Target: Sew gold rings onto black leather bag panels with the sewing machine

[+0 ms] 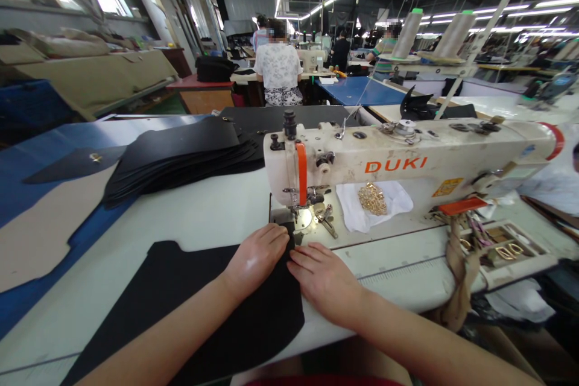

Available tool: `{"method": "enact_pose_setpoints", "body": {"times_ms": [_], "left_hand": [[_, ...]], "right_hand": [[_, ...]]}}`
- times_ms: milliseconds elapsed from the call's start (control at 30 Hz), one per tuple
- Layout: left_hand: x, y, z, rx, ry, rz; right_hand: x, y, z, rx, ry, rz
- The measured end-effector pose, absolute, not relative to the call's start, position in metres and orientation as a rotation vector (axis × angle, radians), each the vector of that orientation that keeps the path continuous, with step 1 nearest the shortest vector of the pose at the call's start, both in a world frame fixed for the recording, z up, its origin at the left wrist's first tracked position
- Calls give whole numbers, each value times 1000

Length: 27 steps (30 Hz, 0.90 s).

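A large black panel [244, 319], leather-like or fabric, lies on the pale sewing table with its upper corner at the needle of a white sewing machine [389, 160]. My left hand [260, 253] is closed over the panel's top corner, fingertips just left of the presser foot [297, 214]. Against the panel's right edge, my right hand [328, 277] has its fingers together and holds that edge; its thumb cannot be made out. A metal edge guide [326, 220] sits on the machine bed right of the needle.
Stacked black panels [181, 154] lie behind on the left, beside a beige piece [49, 229]. Gold-coloured metal parts [372, 199] rest on white cloth under the machine arm. A tray [515, 247] with rings stands at right, near hanging tan straps [459, 277]. A co-worker [278, 66] sits ahead.
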<state>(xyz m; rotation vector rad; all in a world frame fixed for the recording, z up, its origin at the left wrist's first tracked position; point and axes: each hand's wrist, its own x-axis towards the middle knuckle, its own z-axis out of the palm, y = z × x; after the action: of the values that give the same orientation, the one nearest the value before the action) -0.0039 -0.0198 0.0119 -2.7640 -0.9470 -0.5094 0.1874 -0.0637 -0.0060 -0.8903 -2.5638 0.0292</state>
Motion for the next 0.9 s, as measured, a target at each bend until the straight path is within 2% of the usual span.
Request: {"method": "enact_pose_setpoints", "body": {"times_ms": [400,900], "left_hand": [[-3,-23,11,-2790,-1050,-595],[-4,-28,13,-2805,-1067,-696]], "right_hand": [[188,-48,18,-967,-2601,98],[185,-46,7,-932,-2552,1]]}}
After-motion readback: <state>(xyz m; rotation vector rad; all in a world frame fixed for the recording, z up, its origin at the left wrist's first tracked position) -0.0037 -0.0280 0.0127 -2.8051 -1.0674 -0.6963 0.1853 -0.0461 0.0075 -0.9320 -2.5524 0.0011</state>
